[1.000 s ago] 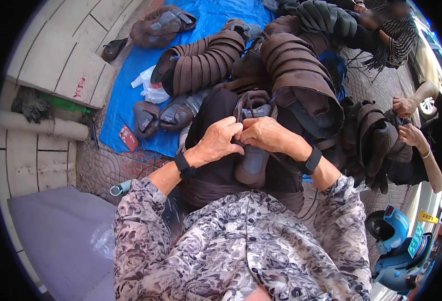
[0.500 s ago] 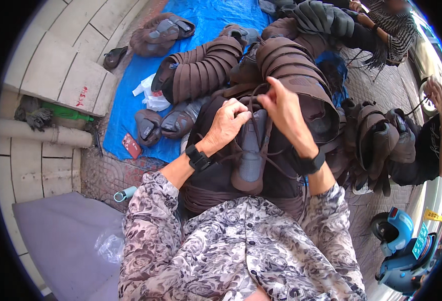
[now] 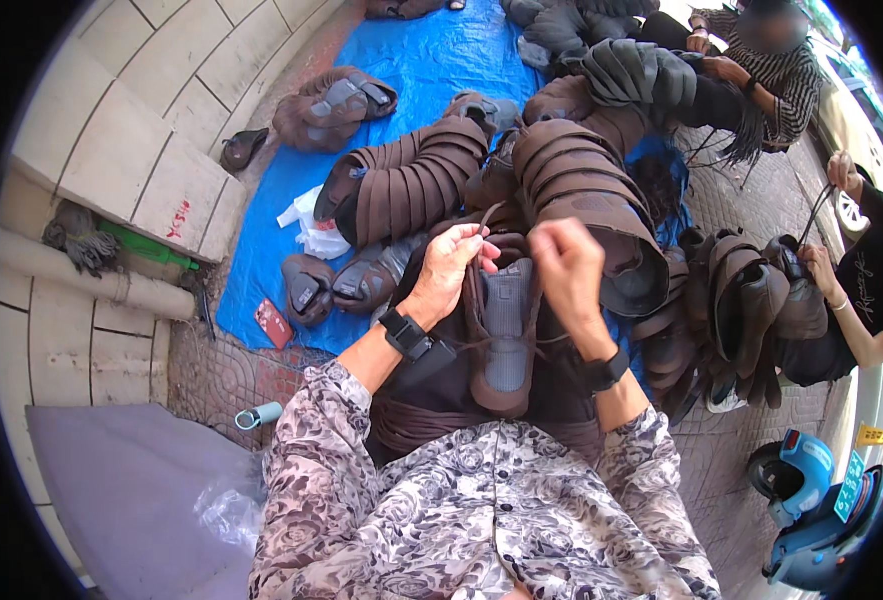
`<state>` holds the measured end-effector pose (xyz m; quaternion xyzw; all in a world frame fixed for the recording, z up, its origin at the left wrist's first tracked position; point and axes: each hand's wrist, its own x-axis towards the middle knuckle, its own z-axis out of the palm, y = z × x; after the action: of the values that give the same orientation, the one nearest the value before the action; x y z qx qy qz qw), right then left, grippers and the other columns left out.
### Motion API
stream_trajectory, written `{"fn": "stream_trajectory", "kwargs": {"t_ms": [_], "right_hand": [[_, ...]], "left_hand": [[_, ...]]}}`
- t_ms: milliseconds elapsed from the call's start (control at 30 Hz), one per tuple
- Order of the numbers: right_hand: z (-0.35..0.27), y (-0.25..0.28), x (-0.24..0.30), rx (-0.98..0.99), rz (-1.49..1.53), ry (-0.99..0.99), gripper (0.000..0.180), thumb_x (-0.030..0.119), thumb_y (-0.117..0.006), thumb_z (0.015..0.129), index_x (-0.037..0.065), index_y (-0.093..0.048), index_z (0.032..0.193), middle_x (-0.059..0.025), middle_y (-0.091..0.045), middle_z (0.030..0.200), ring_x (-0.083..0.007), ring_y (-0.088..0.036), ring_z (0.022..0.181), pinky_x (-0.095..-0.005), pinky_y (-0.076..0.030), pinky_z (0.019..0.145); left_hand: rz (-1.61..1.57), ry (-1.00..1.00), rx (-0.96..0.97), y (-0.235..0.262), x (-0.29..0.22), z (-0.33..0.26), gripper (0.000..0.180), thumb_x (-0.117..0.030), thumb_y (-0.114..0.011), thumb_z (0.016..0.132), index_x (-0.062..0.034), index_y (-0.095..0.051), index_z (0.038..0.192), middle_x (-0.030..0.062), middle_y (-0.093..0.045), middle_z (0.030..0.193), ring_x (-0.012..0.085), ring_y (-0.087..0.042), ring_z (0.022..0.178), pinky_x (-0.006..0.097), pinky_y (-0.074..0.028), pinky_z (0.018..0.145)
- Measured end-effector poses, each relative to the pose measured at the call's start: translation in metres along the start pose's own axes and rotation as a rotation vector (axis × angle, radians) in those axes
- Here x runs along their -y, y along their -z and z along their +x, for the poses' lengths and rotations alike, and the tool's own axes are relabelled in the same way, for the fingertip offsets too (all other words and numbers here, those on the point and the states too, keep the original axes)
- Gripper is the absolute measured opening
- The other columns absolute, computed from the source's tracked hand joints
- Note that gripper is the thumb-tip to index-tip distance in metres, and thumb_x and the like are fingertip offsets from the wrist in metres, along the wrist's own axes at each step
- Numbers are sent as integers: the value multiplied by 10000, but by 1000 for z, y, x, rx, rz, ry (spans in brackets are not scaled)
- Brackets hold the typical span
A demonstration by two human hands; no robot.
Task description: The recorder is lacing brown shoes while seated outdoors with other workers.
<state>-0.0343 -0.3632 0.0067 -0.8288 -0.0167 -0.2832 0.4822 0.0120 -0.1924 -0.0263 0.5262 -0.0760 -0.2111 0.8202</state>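
Observation:
A brown shoe upper (image 3: 481, 385) with a grey mesh tongue (image 3: 506, 310) lies across my lap, its toe toward me. Above its opening, my left hand (image 3: 449, 272) pinches a brown shoelace (image 3: 491, 215) between thumb and forefinger, with the lace's end sticking up. On the other side of the opening is my right hand (image 3: 568, 265), fingers curled closed and slightly blurred; whatever it may grip is hidden. Slack lace trails out from the sides of the shoe upper.
Stacked brown shoe uppers (image 3: 416, 190) lie ahead on a blue tarp (image 3: 251, 250), beside a white plastic bag (image 3: 316, 225) and a red phone (image 3: 273, 323). At right, a co-worker's hand (image 3: 816, 268) works a lace on more uppers (image 3: 736, 280). A blue helmet (image 3: 801, 465) sits lower right.
My hands have moved apart and lower in the picture; the right one has turned into a curled fist. The lace loop between them is gone, and a lace end shows at my left fingers.

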Motion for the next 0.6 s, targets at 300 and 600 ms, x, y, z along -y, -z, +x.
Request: {"fn": "stream_trajectory", "kwargs": {"t_ms": [300,600], "right_hand": [[22,-20,5,214,960,-569,153,177,-526,928,37,-586,941,0,-554,701,-52,-458,510,-182,-350,437],[28,-42,18,202,966,-598,173,145,-536,913,-3,-618,951,-81,-655,848,-139,-637,717,-257,-538,662]], "left_hand": [[-135,-28,-14,-11,-36,16,198,-146,-586,890,-9,-557,1030,86,-638,834,160,-624,703,285,-525,652],[102,-251,-199,-19,-48,27,120,-91,-579,885,-18,-552,977,106,-652,917,143,-629,809,253,-511,723]]}}
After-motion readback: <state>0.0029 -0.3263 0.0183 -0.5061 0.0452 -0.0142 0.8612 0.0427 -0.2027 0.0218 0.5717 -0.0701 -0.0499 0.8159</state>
